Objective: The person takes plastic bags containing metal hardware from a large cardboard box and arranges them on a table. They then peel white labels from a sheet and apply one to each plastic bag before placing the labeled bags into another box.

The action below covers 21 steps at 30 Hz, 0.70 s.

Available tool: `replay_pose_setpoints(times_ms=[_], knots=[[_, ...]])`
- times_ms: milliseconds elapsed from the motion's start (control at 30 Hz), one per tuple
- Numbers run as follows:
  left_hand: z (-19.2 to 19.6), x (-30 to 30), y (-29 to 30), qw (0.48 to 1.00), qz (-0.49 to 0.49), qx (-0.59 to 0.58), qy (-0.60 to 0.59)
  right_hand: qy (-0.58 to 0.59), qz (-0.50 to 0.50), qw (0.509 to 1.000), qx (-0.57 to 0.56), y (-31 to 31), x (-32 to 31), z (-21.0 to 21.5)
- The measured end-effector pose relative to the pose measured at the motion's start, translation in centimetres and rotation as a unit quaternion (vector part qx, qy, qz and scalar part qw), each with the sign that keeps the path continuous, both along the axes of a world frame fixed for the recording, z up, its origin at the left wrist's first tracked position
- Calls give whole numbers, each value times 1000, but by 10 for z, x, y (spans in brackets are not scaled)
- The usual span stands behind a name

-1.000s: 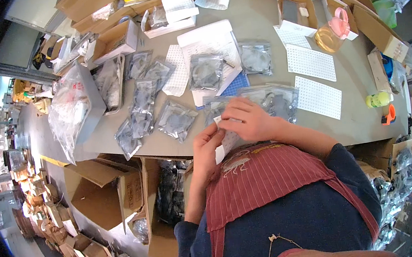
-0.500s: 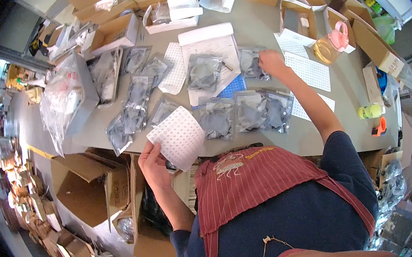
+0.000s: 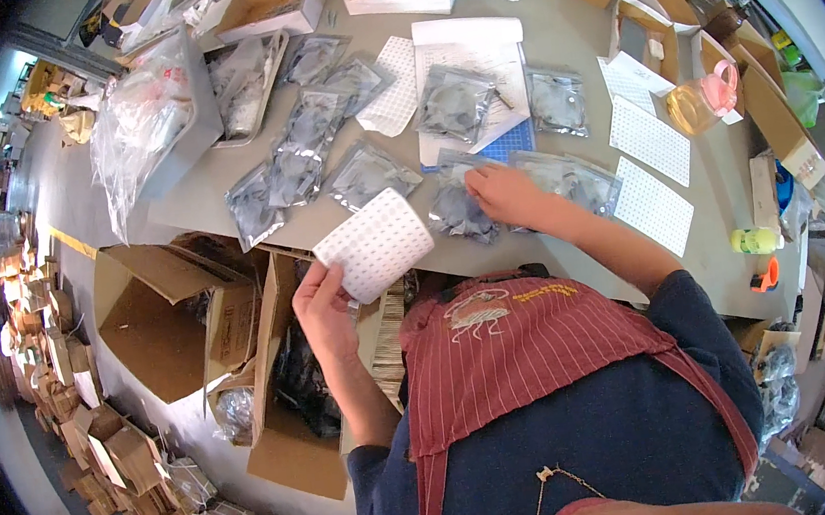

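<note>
Head view. Landmark: the blue mat [image 3: 513, 142], a strip showing under white papers [image 3: 467, 48] on the counter [image 3: 565, 35].

Left hand [image 3: 324, 292], left of and nearer than the mat: thumb and fingers pinched together on the lower left edge of a dotted sheet [image 3: 374, 244]. Sheet is lifted, bowed, dots facing up. Edge hold probably leaves the dots uncovered and the paper uncreased.

Right hand [image 3: 507, 197], just nearer than the mat: fingers curled down over the upper part of a clear bag [image 3: 458, 214] with dark contents. Fingertips not clear; cannot make out whether this grip pinches the plastic or only rests on it. Bag lies flat, perhaps steadied by the hand.

More flat bags [image 3: 565, 179] right of and nearer than the mat, partly behind the right forearm. Others overlap in a heap [image 3: 305, 143] well left of the mat; picking one out there might drag its neighbours. Spare sheets [image 3: 650, 135] lie right of the mat, dots up, likely for easy reach.

Beyond them, farther right of the mat, a pink-lidded bottle [image 3: 702, 98] crowds cardboard boxes. Far left of the mat: a grey bin [image 3: 200, 104] draped in loose plastic, narrowing that side.
</note>
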<state>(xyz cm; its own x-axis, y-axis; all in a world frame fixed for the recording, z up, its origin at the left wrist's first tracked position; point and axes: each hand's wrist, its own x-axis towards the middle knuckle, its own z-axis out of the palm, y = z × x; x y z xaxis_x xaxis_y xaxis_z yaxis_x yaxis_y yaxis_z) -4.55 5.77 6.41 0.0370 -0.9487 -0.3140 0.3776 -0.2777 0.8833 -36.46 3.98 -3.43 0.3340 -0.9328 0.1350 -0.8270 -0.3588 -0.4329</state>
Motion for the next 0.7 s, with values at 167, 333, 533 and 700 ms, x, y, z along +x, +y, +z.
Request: replay_pose_setpoints(times_ms=[167, 333, 533, 700], knots=[[7, 0, 8, 997, -73, 6, 4, 154, -37, 987, -5, -6, 16, 14], [12, 14, 8, 991, -135, 11, -13, -62, 8, 998, -20, -9, 70, 95], [20, 36, 1, 985, -171, 8, -6, -186, 160, 964, -103, -17, 149, 114], [8, 58, -6, 983, -178, 22, -24, -195, 142, 966, -95, -21, 176, 110]])
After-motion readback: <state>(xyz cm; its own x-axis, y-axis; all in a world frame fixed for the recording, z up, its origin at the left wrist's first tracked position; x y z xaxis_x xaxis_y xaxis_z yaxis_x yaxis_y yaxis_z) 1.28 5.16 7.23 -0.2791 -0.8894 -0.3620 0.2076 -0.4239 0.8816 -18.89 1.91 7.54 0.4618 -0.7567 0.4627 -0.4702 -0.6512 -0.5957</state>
